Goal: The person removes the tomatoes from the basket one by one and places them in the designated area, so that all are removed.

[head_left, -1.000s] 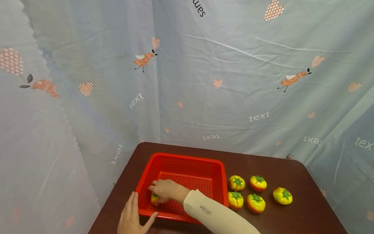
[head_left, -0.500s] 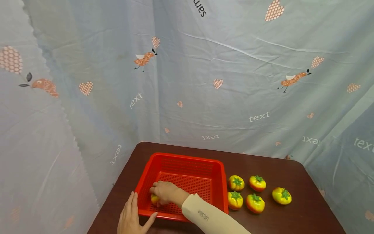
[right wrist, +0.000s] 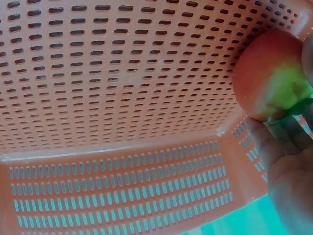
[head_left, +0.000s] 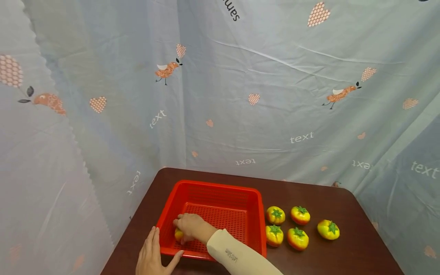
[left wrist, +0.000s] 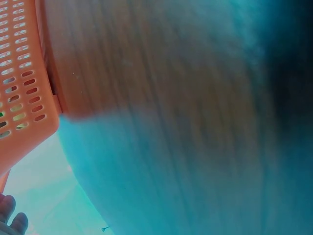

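Observation:
A red plastic basket (head_left: 220,252) with slotted walls stands on the table. My right hand (head_left: 194,226) is down inside its near-left corner and grips a yellow-red tomato (head_left: 178,235) with a green leafy top. In the right wrist view the fingers and thumb are curled about the tomato (right wrist: 269,73) close to the basket floor. My left hand (head_left: 151,254) rests against the basket's near-left corner, fingers straight along the outside and thumb by the front rim. Fingertips (left wrist: 19,223) of the left hand show at the lower left of the left wrist view.
Several more tomatoes (head_left: 298,238) lie on the dark brown table (head_left: 330,202) right of the basket, two of them close to its wall. A patterned grey-blue cloth (head_left: 223,145) hangs behind the table and along its sides.
My right hand stays low in the basket corner on the tomato, its fingers settling slightly over it. The left hand stays at the corner. The head view shifts a little.

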`<state>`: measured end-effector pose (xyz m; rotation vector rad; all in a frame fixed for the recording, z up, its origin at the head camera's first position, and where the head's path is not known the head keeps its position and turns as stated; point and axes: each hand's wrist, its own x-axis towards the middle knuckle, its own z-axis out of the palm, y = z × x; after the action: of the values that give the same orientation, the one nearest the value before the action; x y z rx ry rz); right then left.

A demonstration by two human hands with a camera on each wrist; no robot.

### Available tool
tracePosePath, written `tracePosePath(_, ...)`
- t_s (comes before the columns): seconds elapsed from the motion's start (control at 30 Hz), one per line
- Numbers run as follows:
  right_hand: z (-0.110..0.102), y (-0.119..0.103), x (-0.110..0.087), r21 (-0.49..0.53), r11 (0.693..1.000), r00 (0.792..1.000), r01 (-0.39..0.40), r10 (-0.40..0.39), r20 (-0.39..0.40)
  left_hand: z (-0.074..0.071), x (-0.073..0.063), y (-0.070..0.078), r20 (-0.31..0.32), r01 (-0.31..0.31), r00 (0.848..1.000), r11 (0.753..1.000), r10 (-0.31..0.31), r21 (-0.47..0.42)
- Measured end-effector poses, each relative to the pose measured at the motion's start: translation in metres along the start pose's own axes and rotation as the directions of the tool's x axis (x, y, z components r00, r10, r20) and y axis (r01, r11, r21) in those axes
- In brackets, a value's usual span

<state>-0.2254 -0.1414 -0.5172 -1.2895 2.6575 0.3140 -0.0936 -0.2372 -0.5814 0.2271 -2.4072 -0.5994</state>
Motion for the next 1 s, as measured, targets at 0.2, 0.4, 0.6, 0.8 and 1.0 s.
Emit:
tracePosePath(0.2,-0.0006,-0.0020,0.0022,-0.011,1.000,1.000,-0.019,0.019,0.000,-0.0025,0.0004,-0.0008,0.026,0.003,1.000,1.000,-0.003,0.020)
tracePosePath(0.4,-0.0017,-0.0072,0.0045,-0.040,0.999,0.999,-0.031,0.032,0.023,-0.0013,-0.0004,-0.0023,0.030,0.012,0.999,1.000,-0.012,0.013)
tracePosePath(0.6,-0.0031,-0.0090,0.0036,-0.043,0.998,0.998,-0.055,0.056,0.043,-0.0003,0.0004,-0.0012,0.023,0.019,1.000,1.000,-0.019,0.016)
tracePosePath(0.8,-0.0031,-0.0093,0.0028,-0.035,0.998,0.997,-0.060,0.061,0.037,0.0007,0.0009,-0.0026,0.025,0.022,0.999,0.999,-0.023,0.024)
tracePosePath(1.0,-0.0035,-0.0074,0.0023,-0.049,0.997,0.997,-0.064,0.066,0.031,0.0029,0.0013,-0.0026,0.018,0.015,1.000,1.000,-0.016,0.026)
